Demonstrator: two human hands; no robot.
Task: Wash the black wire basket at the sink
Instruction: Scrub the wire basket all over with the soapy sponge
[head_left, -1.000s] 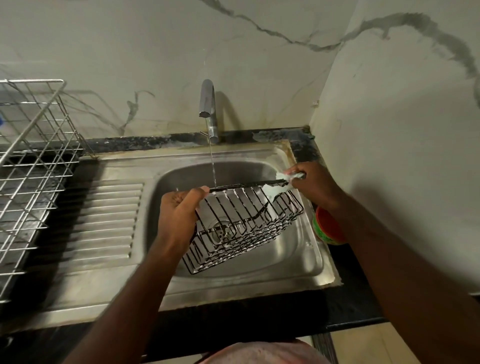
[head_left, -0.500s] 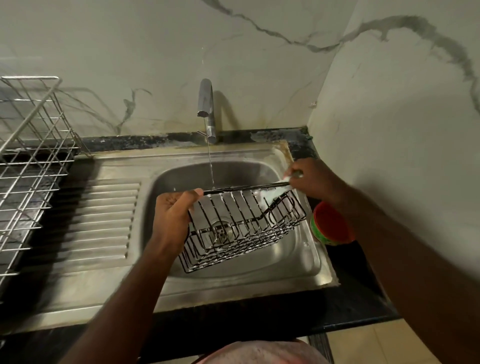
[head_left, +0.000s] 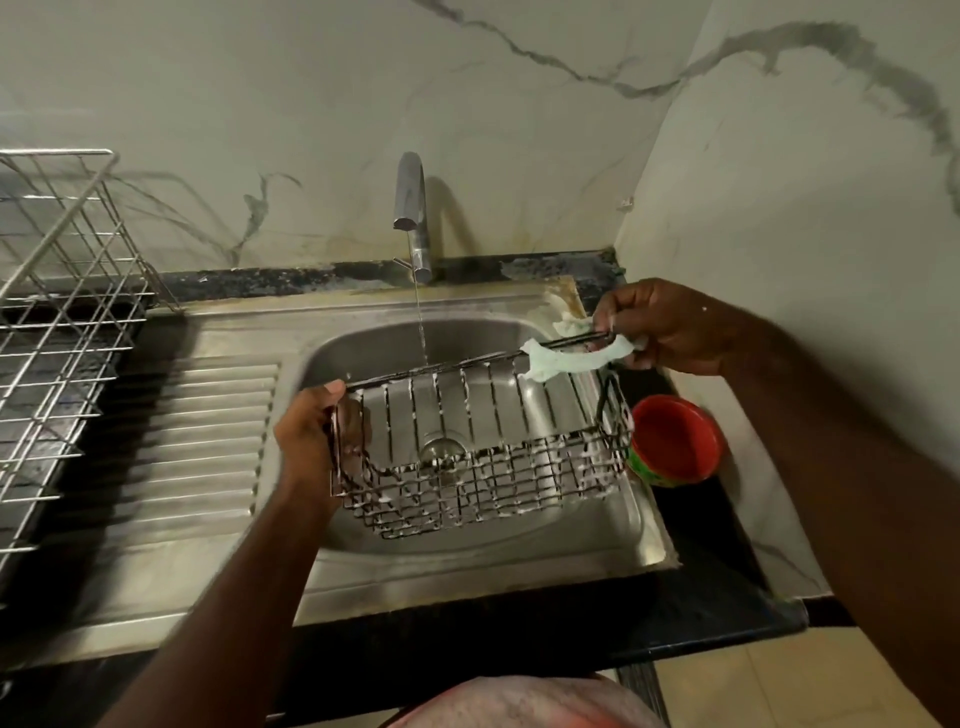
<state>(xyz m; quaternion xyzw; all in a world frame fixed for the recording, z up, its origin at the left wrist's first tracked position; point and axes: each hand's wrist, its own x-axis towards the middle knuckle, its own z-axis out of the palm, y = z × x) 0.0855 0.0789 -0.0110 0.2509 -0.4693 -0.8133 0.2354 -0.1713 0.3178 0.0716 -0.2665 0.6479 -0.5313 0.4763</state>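
The black wire basket (head_left: 478, 447), flecked with white soap foam, hangs over the steel sink (head_left: 644, 530) bowl. My left hand (head_left: 311, 441) grips its left end. My right hand (head_left: 670, 325) pinches a pale green soapy cloth (head_left: 566, 358) wrapped over the right end of the basket's far top rail. A thin stream of water runs from the tap (head_left: 413, 208) onto that rail near its middle.
A red bowl (head_left: 675, 441) stands on the dark counter right of the sink. A steel wire dish rack (head_left: 57, 322) is at the far left, beside the ribbed drainboard (head_left: 197, 447). Marble walls close in behind and on the right.
The basket has tipped more level and risen slightly. My right hand slid the cloth to the right end of the top rail, and the cloth now hangs spread over it.
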